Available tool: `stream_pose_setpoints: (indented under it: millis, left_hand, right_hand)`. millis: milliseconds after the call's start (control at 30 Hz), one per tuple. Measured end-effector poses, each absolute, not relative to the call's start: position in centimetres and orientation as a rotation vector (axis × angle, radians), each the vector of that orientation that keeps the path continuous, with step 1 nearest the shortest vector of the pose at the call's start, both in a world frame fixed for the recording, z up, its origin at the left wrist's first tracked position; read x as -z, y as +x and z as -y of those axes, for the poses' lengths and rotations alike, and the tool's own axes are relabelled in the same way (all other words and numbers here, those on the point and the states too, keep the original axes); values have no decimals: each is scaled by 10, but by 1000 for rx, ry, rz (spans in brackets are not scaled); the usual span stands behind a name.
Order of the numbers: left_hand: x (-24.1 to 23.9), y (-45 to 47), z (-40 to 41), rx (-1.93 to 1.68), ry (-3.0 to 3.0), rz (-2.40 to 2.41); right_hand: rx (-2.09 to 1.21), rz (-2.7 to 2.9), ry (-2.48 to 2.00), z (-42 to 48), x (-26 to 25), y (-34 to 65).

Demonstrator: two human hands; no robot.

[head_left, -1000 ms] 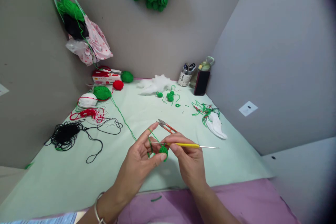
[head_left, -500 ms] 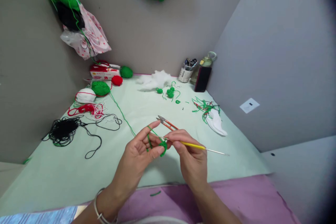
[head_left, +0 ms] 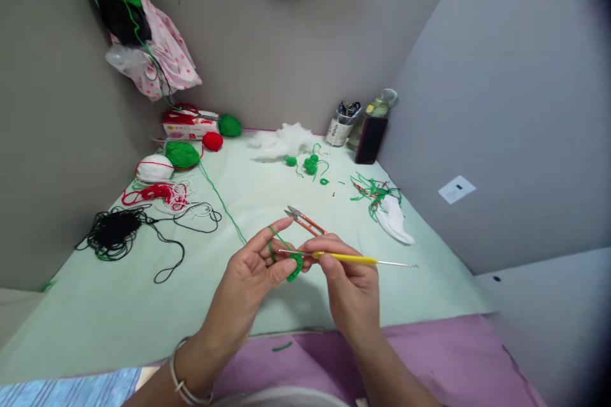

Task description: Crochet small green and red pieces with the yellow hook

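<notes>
My left hand (head_left: pixel 252 273) pinches a small green crochet piece (head_left: pixel 294 267) between thumb and fingers. Green yarn (head_left: pixel 280 237) runs over its raised index finger and back to a green yarn ball (head_left: pixel 182 155) on the left. In my right hand (head_left: pixel 352 280) is a crochet hook (head_left: pixel 348 259) with a yellow handle, gripped like a pencil. The hook's metal tip points left and lies at the upper edge of the crochet piece, close to the yarn. Whether a loop sits on the tip is too small to tell. Just beyond the hands lie orange-handled thread snips (head_left: pixel 308 222).
At left are a white yarn ball (head_left: pixel 154 168), a red yarn ball (head_left: pixel 212 141) and tangled black cord (head_left: pixel 114 233). White stuffing (head_left: pixel 286 140), small green crocheted pieces (head_left: pixel 310 165), a pen cup (head_left: pixel 340 128) and a phone (head_left: pixel 371 140) stand or lie toward the back. Yarn scraps (head_left: pixel 372 189) are at right.
The hook has turned nearer to level, and its tip has shifted slightly at the crochet piece. The green piece has tilted a little in my left fingers.
</notes>
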State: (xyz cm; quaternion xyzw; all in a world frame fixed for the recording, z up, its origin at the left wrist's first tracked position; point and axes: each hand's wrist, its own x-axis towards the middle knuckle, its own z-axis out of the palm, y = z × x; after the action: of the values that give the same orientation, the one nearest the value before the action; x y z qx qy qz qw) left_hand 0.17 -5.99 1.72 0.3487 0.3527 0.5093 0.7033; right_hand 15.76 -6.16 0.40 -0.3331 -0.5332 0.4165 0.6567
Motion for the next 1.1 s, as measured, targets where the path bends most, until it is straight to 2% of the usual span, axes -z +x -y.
stream_pose_setpoints:
  millis: [733, 833, 1000, 1100]
  left_hand:
    - [-17, 0, 57, -1118, 758, -796]
    - [-16, 0, 57, -1127, 781, -814]
    - [-12, 5, 61, -1155, 691, -796]
    - [-14, 4, 61, -1031, 520, -721]
  right_hand:
    - [-966, 1275, -734, 65, -4, 160]
    - [-788, 1448, -807, 67, -2, 161]
    - [-104, 1816, -864, 73, 13, 160]
    - [-175, 1732, -851, 72, 11, 161]
